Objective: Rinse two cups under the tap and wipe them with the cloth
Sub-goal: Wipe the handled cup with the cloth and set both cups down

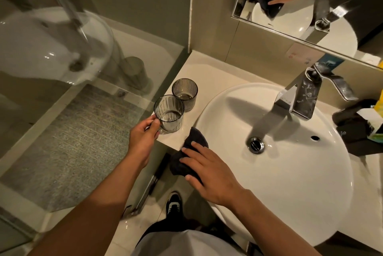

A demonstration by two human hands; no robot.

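my left hand grips the near cup on the worktop, far cup right behind it, right hand flat on the cloth at the sink rim. tap looks off, guessing wiping's next, so cloth goes to cup

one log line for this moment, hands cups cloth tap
left hand: grips near cup on counter | right hand: rests on dark cloth | far cup: untouched | tap: no water seen

Two smoky ribbed cups upright beside dark cloth.
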